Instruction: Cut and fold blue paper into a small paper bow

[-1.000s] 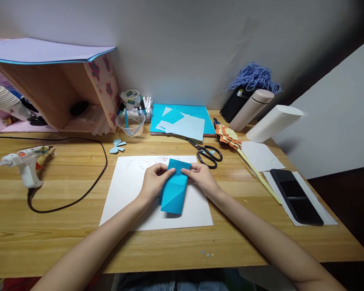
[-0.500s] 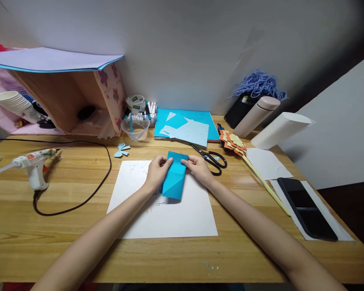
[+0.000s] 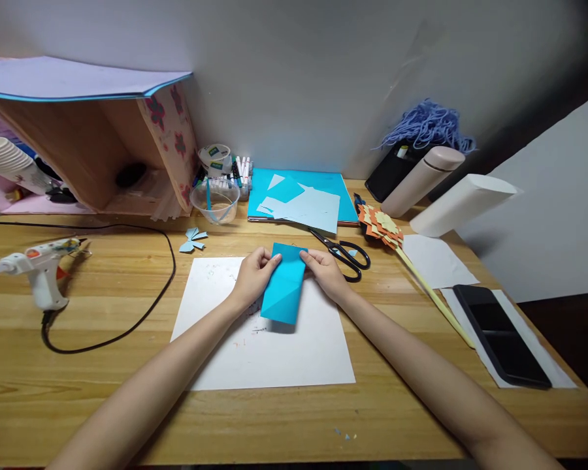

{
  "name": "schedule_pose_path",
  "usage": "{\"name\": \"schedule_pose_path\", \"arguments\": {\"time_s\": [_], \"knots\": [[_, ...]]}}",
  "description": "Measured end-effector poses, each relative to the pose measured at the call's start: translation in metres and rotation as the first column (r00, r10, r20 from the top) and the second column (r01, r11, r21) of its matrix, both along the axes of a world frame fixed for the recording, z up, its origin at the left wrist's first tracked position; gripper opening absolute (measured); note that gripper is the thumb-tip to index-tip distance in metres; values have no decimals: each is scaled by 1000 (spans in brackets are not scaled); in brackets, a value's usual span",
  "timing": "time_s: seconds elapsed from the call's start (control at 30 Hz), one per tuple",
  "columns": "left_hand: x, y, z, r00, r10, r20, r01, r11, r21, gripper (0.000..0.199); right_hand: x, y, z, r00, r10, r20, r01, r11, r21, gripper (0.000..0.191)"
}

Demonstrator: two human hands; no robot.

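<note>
A creased blue sheet of paper [image 3: 283, 290], folded into a narrow rectangle, is held tilted above a white sheet [image 3: 274, 362] with small pen marks. My left hand [image 3: 255, 277] pinches its upper left edge, thumb on top. At the upper right edge, my right hand [image 3: 325, 273] grips it with the thumb in front; the other fingers are partly hidden behind the paper. Black-handled scissors [image 3: 345, 256] lie just beyond my right hand, beside small blue scraps. A light blue paper bow [image 3: 193, 240] rests on the table to the left of my hands.
A glue gun [image 3: 46, 274] with its looping cable sits at left, near an open box [image 3: 169, 137]. Behind are a plastic cup [image 3: 215, 202], markers [image 3: 244, 173] and a blue folder [image 3: 323, 176] with paper offcuts. At right are a paper flower [image 3: 379, 226], a bottle [image 3: 424, 181] and a phone [image 3: 502, 336].
The view has shifted slightly. Both hands still hold the blue paper, and my right hand has slid a little outward along its right edge.
</note>
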State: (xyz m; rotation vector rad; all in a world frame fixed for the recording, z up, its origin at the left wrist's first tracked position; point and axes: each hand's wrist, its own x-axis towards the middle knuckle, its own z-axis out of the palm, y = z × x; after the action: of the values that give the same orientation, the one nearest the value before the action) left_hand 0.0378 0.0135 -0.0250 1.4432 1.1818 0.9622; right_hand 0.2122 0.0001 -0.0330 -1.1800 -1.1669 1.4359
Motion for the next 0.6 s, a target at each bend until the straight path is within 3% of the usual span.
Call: {"name": "schedule_pose_path", "arguments": {"time_s": [0.23,0.37,0.5,0.6], "knots": [[-1,-1,-1,997,-19,-69,23,998,60,31,-2,-2,2,999,-50,-20,50,999,-13,44],[-1,-1,-2,998,-7,-55,9,999,40,30,-2,-3,3,999,-40,-2,40,999,7,44],[-1,-1,-1,1000,25,-9,-24,999,26,33,-1,-4,5,997,44,64,-45,999,21,38],[0,-2,1,1000,15,25,-13,997,-71,34,-2,-4,6,994,11,106,-15,999,42,37]]}}
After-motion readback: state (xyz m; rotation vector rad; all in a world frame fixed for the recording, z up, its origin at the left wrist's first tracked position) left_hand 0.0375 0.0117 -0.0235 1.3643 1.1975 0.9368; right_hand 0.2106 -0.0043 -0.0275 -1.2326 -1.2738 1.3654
